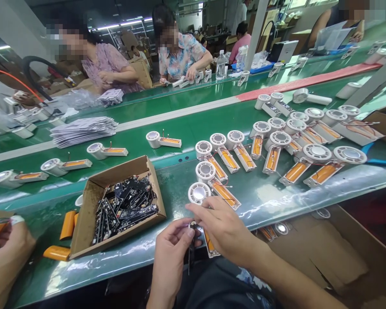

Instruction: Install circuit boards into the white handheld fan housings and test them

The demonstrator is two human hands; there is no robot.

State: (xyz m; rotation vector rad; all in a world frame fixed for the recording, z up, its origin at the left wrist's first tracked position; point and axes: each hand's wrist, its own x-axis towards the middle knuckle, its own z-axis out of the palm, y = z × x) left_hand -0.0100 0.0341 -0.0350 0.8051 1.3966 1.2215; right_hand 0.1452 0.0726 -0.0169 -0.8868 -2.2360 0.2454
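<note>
My left hand (173,249) pinches a narrow black circuit board (191,253) upright between thumb and fingers, above the table's front edge. Bent over the board's top end is my right hand (227,225), its fingers closed together; whatever they grip is hidden. Just beyond both hands lies a white handheld fan (199,193) with a round head; its handle passes beneath my right hand, and an orange battery (209,244) shows in it. More open-handled fans (225,195) with orange batteries and thin wires lie beyond.
A cardboard box (162,201) of black circuit boards stands left. Beside it are loose orange batteries (57,253) and another person's hand (11,249) holding one. Fans (170,141) sit on the green conveyor (131,146) near stacked white sheets (83,131). A carton (328,249) is low right. Co-workers sit opposite.
</note>
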